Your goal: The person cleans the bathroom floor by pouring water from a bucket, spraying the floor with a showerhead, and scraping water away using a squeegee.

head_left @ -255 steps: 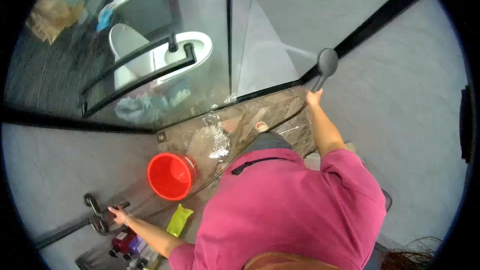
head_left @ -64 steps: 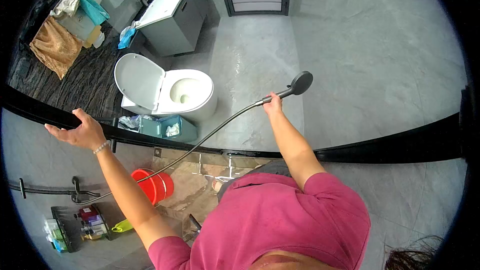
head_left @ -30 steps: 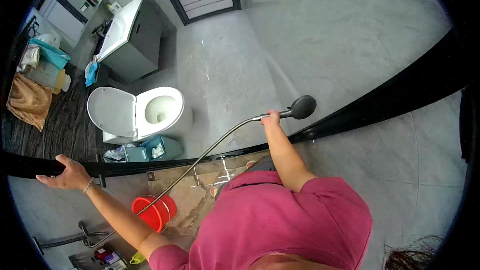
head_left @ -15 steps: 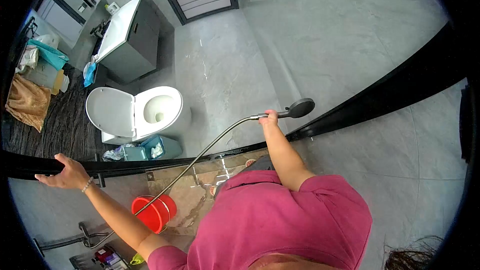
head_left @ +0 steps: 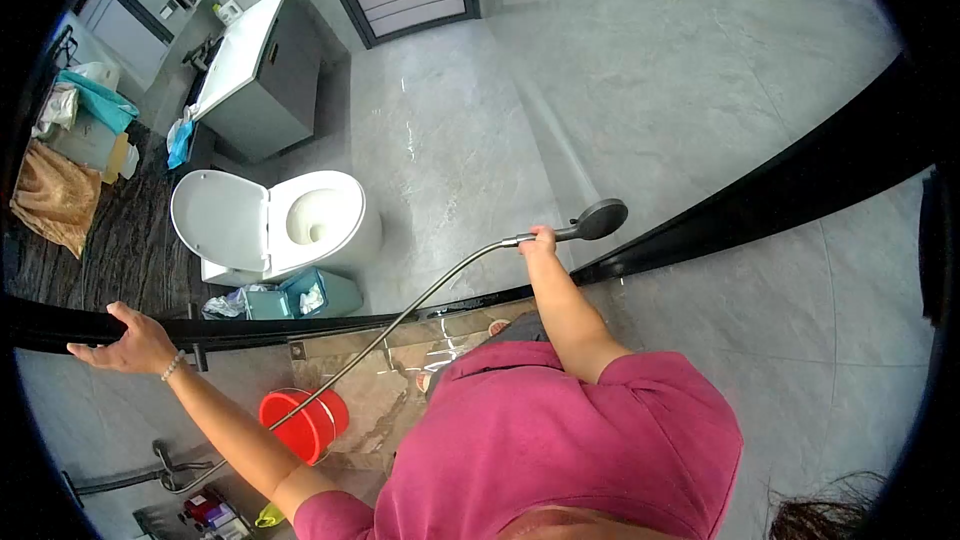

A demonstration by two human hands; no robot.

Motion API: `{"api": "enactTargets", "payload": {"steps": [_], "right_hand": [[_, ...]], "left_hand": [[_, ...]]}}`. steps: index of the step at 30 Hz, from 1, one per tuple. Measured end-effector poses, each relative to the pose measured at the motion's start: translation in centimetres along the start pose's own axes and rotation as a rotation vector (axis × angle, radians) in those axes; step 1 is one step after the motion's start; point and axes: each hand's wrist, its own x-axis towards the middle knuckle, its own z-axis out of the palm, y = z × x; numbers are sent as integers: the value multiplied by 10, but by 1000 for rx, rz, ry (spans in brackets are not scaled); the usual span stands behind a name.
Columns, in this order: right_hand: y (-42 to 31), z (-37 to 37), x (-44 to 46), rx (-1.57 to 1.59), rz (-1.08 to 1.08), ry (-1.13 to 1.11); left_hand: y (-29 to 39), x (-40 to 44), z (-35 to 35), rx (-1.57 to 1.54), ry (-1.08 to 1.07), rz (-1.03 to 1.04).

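My right hand (head_left: 539, 239) is wrapped round the handle of a dark shower head (head_left: 600, 219), held out to the right over the floor. A pale streak of water (head_left: 560, 145) runs from the shower head toward the far wall. From the handle a metal shower hose (head_left: 420, 302) curves down to the lower left, passing over a red bucket (head_left: 303, 424). My left hand (head_left: 128, 342) is stretched out to the left with thumb and fingers apart. It lies at the black frame (head_left: 45, 328); whether it presses on it I cannot tell.
Beyond the black frame stand a toilet (head_left: 325, 218) with its lid up, a teal waste bin (head_left: 330, 293) and a grey vanity cabinet (head_left: 270, 90). A brown towel (head_left: 55, 195) hangs at left. Bottles (head_left: 205, 508) stand on a shelf at lower left.
The water streak by the shower head shows more plainly now. Both hands keep nearly the same place; the view has shifted very slightly.
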Motion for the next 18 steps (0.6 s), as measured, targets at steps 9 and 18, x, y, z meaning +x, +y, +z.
{"api": "enactTargets", "payload": {"steps": [9,18], "right_hand": [[-5,-1,-23,-107,4,19],[-1,-9,-5,-307,75,83]], "left_hand": [[-4,-2,4,-1,18,15],[-5,-1,7,-12,45,-11]]}}
